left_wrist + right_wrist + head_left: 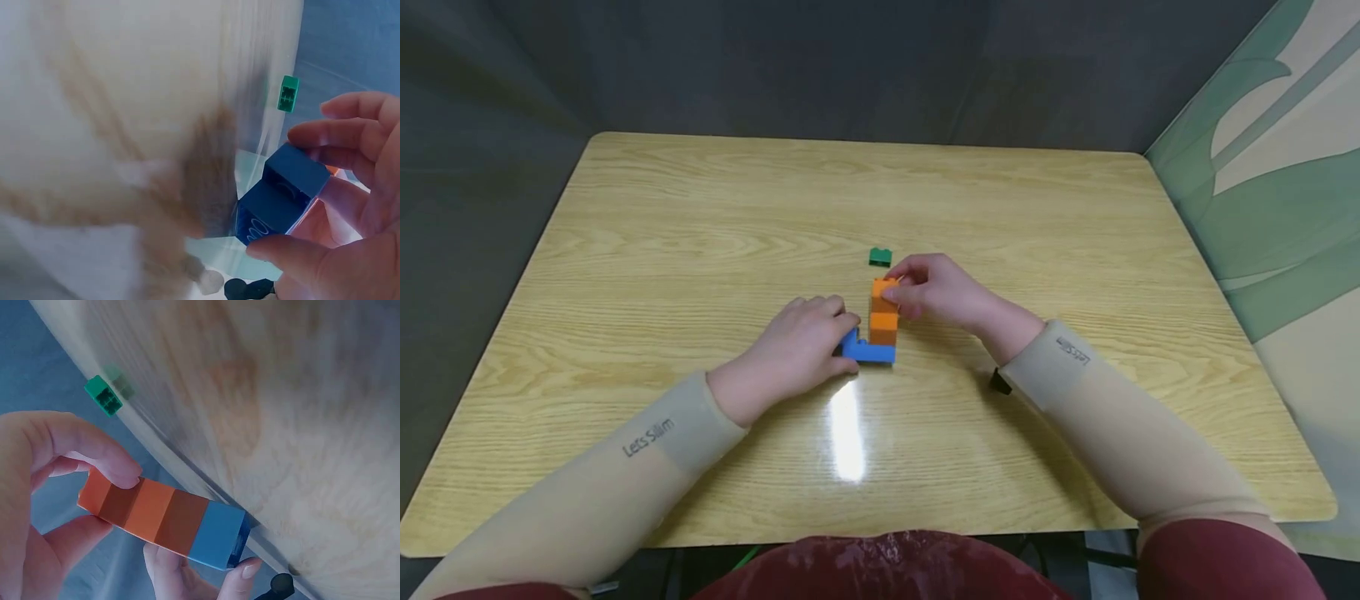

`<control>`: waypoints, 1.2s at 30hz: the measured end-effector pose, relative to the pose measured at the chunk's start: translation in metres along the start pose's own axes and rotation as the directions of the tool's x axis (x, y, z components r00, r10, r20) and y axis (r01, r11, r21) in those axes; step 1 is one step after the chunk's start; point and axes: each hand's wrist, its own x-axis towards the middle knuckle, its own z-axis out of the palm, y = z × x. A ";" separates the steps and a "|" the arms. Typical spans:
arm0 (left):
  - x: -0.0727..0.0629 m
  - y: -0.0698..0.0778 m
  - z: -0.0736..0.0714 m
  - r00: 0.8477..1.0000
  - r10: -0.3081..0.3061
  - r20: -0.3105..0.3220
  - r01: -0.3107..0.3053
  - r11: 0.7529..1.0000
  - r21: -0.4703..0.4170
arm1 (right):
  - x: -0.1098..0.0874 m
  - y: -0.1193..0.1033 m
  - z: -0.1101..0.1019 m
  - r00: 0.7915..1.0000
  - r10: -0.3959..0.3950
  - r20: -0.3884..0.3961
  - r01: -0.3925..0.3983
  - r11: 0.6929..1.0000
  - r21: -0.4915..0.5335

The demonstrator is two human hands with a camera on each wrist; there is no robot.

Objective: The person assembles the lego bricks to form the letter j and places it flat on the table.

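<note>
My left hand (801, 343) grips the blue bricks (874, 354) at their left end, thumb in front and fingers behind. In the left wrist view the blue bricks (284, 194) show a stepped shape between thumb and fingertips. On their right end stands a stack of two orange bricks (883, 328). My right hand (942, 292) pinches the top orange brick between thumb and fingers. The right wrist view shows the orange stack (150, 509) in line with the blue end (215, 534), lighter and darker bands along it.
A small green brick (880, 257) lies on the wooden table (700, 208) just beyond the stack. Some dark object (1000, 382), partly hidden, sits by the right sleeve. Dark walls stand behind and left, a patterned panel (1285, 167) at the right.
</note>
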 end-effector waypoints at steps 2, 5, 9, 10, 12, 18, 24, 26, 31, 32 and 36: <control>0.001 -0.001 0.000 1.000 0.002 -0.001 -0.002 1.000 -0.011 | 0.001 0.001 0.000 1.000 0.012 -0.009 -0.012 1.000 0.012; 0.003 -0.003 -0.001 1.000 0.006 -0.010 -0.006 1.000 -0.030 | 0.003 0.003 -0.001 0.999 0.028 -0.022 -0.027 0.999 0.025; 0.006 -0.006 -0.001 1.000 0.019 -0.024 -0.020 0.999 -0.040 | 0.006 0.003 -0.002 0.999 0.042 -0.030 -0.041 0.999 0.023; 0.007 -0.007 -0.001 0.999 0.020 -0.026 -0.021 0.999 -0.044 | 0.007 0.003 -0.002 0.998 0.046 -0.031 -0.045 0.999 0.017; 0.008 -0.007 -0.002 1.000 0.020 -0.022 -0.021 0.998 -0.051 | 0.008 0.003 -0.003 0.998 0.053 -0.035 -0.053 0.999 0.003; 0.013 -0.007 -0.002 1.000 0.003 0.003 -0.002 0.997 -0.081 | 0.012 0.002 -0.005 0.997 0.064 -0.042 -0.064 0.998 0.001; 0.016 -0.008 -0.003 1.000 -0.006 0.007 0.007 0.996 -0.088 | 0.012 0.003 -0.006 0.997 0.066 -0.029 -0.065 0.998 0.010; 0.015 -0.008 -0.003 1.000 -0.009 0.005 0.010 0.996 -0.086 | 0.012 0.003 -0.006 0.998 0.062 -0.022 -0.062 0.998 0.012; 0.014 -0.008 -0.004 1.000 -0.019 -0.002 0.018 0.997 -0.079 | 0.011 0.001 -0.006 0.998 0.055 -0.007 -0.055 0.998 0.010; 0.014 -0.008 -0.004 1.000 -0.021 -0.002 0.021 0.997 -0.079 | 0.010 0.001 -0.006 0.998 0.056 -0.007 -0.056 0.998 0.006; 0.012 -0.009 -0.007 0.999 -0.047 0.001 0.047 0.996 -0.076 | 0.007 0.000 -0.007 0.999 0.042 -0.034 -0.043 0.999 -0.018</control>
